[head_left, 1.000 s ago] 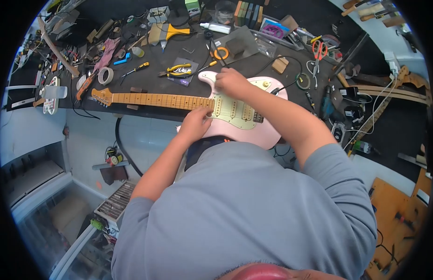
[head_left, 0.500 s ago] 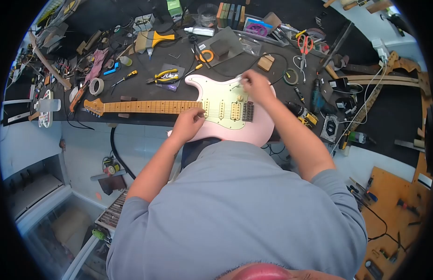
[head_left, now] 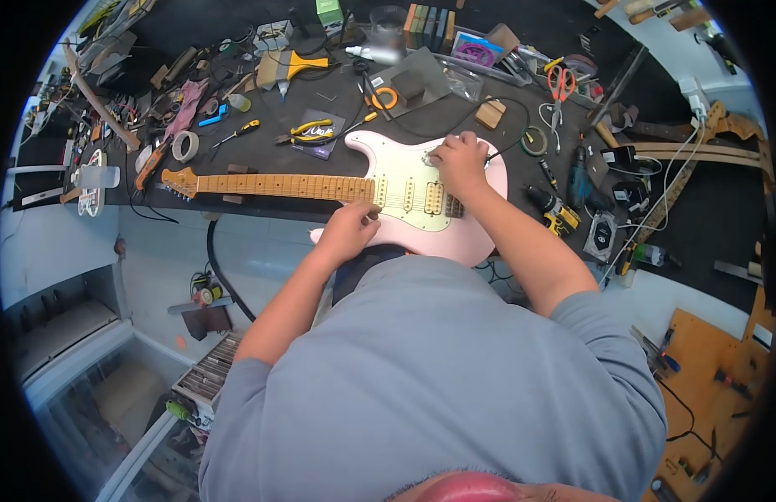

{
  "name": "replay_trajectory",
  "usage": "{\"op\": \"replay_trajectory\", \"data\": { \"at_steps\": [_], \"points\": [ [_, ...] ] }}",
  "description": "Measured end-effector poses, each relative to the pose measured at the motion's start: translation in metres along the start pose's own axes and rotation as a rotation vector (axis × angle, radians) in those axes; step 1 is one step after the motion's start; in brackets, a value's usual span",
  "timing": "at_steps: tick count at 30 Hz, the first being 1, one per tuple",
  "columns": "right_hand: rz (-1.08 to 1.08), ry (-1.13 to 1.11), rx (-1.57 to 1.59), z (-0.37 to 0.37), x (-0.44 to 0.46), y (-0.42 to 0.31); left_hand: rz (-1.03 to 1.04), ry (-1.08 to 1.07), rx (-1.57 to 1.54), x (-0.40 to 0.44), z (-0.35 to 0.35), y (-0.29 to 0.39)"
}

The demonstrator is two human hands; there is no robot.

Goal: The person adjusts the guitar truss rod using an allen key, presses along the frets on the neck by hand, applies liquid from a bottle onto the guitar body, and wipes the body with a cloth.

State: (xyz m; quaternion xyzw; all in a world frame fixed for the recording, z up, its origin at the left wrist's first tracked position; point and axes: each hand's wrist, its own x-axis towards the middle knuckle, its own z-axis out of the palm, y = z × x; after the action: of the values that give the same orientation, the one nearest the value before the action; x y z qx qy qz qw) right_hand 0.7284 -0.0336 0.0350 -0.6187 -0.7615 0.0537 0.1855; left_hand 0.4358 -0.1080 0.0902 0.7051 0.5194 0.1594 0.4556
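Note:
A pale pink electric guitar lies across the bench, its maple neck pointing left and a mint pickguard on its body. My left hand is over the body's near edge by the neck end, thumb and fingers drawn together; anything between them is too small to make out. Over the far right part of the pickguard, my right hand is curled with fingertips down. A small whitish or silvery bit shows at its fingertips, its kind unclear. A black cable runs to the body beside this hand.
Beyond the guitar lie yellow-handled pliers, a screwdriver, orange tape and a wooden block. Scissors, a yellow drill and a teal drill are to the right. A masking tape roll sits near the headstock.
My right hand has come down and nearer, onto the pickguard. My left hand has shifted off the strings toward the near edge of the body. The whole view has moved slightly.

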Motion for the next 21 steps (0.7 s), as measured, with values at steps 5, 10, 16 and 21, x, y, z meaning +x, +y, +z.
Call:
{"op": "replay_trajectory", "data": {
  "at_steps": [5, 10, 16, 21],
  "points": [
    [0.192, -0.069, 0.135, -0.009, -0.002, -0.019, -0.089, -0.001, -0.029, -0.015, 0.001, -0.007],
    [0.202, -0.209, 0.872, -0.012, -0.006, -0.07, -0.326, 0.115, -1.001, -0.003, 0.016, 0.007],
    [0.028, -0.162, 0.68, -0.04, 0.0, -0.078, -0.26, 0.177, -1.059, 0.041, -0.004, 0.005],
    [0.176, -0.207, -0.293, -0.051, 0.032, -0.005, -0.198, 0.593, 0.044, 0.12, -0.09, -0.062]
  ]
}}
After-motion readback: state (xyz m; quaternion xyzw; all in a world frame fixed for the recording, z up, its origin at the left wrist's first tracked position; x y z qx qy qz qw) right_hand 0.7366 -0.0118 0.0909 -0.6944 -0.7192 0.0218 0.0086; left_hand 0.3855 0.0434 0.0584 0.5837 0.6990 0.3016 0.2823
